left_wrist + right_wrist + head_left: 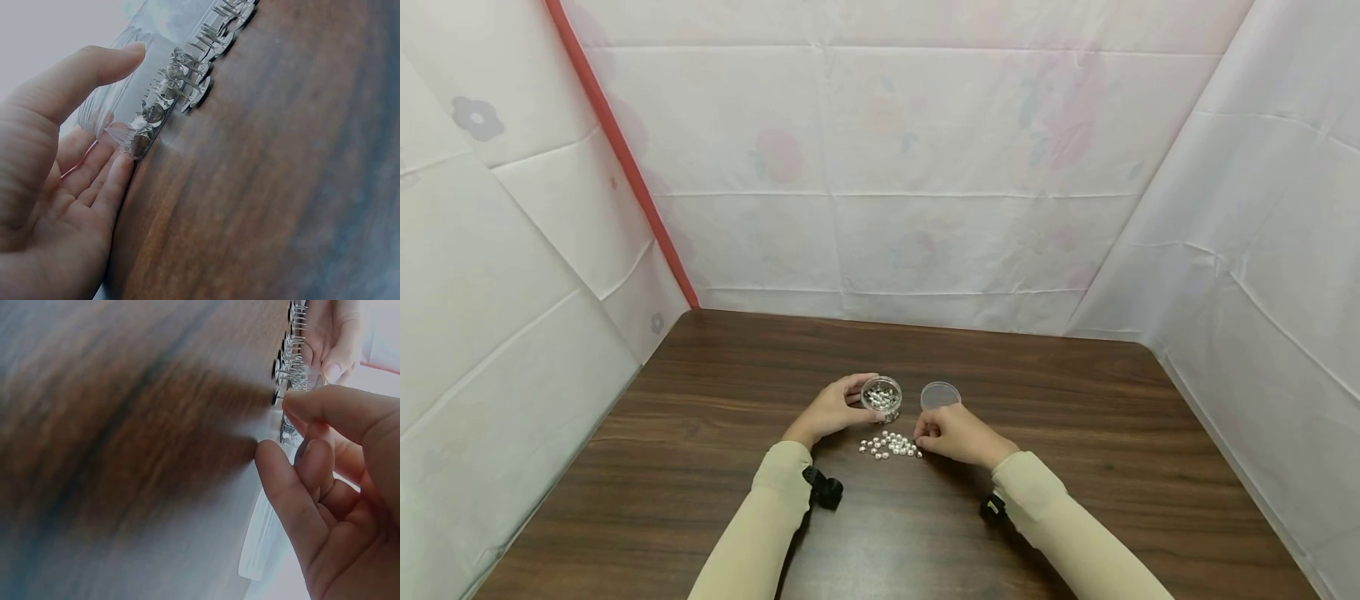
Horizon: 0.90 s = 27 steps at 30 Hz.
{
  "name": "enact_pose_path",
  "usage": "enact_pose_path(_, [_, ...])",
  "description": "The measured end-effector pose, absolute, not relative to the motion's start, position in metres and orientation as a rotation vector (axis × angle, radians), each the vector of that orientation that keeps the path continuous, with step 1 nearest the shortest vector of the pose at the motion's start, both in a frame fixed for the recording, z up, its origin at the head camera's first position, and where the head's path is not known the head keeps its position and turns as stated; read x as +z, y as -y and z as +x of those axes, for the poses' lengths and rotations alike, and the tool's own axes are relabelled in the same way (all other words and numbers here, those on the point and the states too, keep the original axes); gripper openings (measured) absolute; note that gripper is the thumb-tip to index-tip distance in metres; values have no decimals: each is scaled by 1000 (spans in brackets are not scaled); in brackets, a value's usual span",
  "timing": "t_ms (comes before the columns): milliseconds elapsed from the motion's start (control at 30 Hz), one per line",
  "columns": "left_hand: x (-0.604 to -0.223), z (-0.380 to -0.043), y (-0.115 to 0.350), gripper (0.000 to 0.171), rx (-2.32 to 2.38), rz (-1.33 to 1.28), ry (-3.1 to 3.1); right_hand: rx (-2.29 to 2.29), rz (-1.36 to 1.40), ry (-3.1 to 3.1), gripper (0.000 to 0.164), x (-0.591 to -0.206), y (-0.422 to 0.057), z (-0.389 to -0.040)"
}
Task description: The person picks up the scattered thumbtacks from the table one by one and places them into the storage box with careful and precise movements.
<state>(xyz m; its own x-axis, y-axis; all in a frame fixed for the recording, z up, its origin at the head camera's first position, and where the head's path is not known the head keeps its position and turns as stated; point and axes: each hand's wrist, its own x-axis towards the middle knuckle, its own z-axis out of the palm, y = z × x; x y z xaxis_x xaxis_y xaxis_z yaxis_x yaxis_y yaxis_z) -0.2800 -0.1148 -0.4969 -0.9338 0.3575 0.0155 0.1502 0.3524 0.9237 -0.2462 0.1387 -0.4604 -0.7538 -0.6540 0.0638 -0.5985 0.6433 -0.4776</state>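
My left hand [835, 410] grips a round clear plastic jar [891, 414], thumb on the near side and fingers round the far side. Silver thumbtacks [153, 112] show through the jar's wall. In front of the jar, a loose pile of thumbtacks [895, 444] lies on the table, heads down and points up in the right wrist view. My right hand [958, 433] is low at the pile's right edge, its thumb and index finger pinching a thumbtack [277, 398] by its pin. The other right fingers are curled, the little finger's tip down at the tabletop.
A clear round lid [940, 393] lies on the table just behind my right hand, partly hidden by it. The dark wood-grain table [737, 358] is bordered by white patterned sheets [880, 167] at the back and sides. A red strip [625, 158] runs down the left corner.
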Motion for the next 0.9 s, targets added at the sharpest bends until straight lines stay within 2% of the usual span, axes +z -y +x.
enact_pose_path(900, [-496, -280, 115, 75, 1639, 449, -2403, -776, -1022, -2744, 8, -461, -140, -251])
